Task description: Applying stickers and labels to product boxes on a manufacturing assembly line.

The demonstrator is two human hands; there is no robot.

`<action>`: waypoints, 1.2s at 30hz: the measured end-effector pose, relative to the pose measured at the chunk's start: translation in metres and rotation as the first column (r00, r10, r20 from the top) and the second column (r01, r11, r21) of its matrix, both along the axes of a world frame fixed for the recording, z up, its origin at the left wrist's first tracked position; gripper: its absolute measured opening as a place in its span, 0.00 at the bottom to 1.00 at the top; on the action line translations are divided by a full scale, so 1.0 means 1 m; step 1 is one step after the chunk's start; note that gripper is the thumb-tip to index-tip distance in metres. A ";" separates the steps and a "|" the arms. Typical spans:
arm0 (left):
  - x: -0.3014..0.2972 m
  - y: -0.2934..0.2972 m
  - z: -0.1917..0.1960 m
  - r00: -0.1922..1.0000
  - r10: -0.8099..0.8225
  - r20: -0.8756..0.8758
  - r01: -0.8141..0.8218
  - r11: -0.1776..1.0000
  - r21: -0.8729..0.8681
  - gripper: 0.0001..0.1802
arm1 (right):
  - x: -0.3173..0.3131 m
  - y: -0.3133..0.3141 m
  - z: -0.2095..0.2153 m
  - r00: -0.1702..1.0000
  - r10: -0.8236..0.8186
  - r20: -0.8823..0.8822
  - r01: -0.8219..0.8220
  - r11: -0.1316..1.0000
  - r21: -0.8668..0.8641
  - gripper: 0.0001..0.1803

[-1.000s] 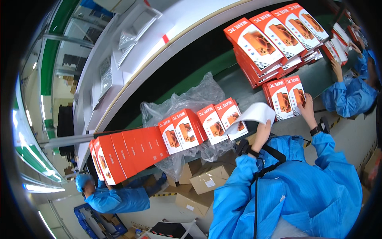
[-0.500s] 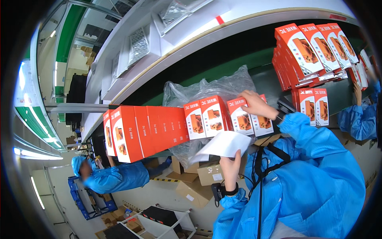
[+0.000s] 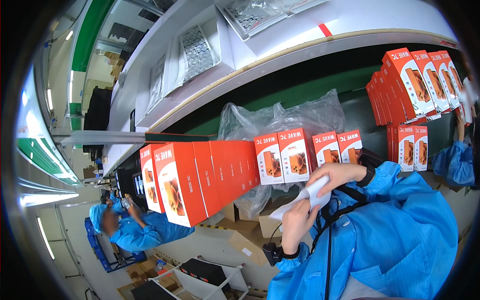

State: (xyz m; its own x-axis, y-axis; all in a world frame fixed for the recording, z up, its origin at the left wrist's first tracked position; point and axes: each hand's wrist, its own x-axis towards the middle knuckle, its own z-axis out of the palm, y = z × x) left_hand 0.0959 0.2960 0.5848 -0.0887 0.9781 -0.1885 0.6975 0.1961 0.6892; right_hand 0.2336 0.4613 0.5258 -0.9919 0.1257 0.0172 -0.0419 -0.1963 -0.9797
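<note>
My left hand (image 3: pixel 295 225) and my right hand (image 3: pixel 336 174) both grip a white sheet of paper (image 3: pixel 306 199), which is bent between them. They are close together, just in front of a row of orange-red product boxes (image 3: pixel 295 155) standing on the dark green conveyor belt (image 3: pixel 320 85). Both arms are in blue sleeves. The left wrist carries a black strap, the right wrist a black band. Crumpled clear plastic wrap (image 3: pixel 280 117) lies behind the boxes.
A long block of orange-red boxes (image 3: pixel 200 175) runs to the left, and stacked ones (image 3: pixel 415 85) stand at the right. Cardboard cartons (image 3: pixel 250 240) sit below. One person in blue (image 3: pixel 135 230) works at lower left, another (image 3: pixel 455 160) at the right edge.
My right hand has come off the boxes and joined the left on the white sheet, which is now bent between both hands. The view has swung left along the belt.
</note>
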 end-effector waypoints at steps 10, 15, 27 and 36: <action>-0.015 0.018 -0.005 0.950 0.198 0.242 -0.199 0.980 -0.019 0.23 | -0.008 0.043 -0.031 0.990 -0.140 0.034 0.134 0.980 0.147 0.14; -0.019 0.009 -0.018 0.761 0.485 0.431 -0.488 0.865 -0.111 0.28 | -0.040 0.102 -0.135 0.707 -0.684 0.179 0.384 0.585 0.714 0.16; -0.030 0.064 -0.029 0.931 0.344 0.127 -0.363 0.911 0.197 0.27 | -0.051 0.156 -0.218 0.381 -0.922 0.073 0.594 0.304 0.745 0.07; -0.054 0.251 -0.154 0.998 0.014 -0.067 -0.017 0.999 -0.044 0.20 | -0.045 0.143 -0.220 0.333 -0.939 0.091 0.821 0.336 0.462 0.09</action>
State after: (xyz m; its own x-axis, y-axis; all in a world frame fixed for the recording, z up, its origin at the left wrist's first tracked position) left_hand 0.0415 0.5468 0.4309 -0.1171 0.9672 -0.2255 0.7382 0.2367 0.6317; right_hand 0.1889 0.6045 0.3057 -0.2348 0.9719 -0.0175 0.2798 0.0504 -0.9587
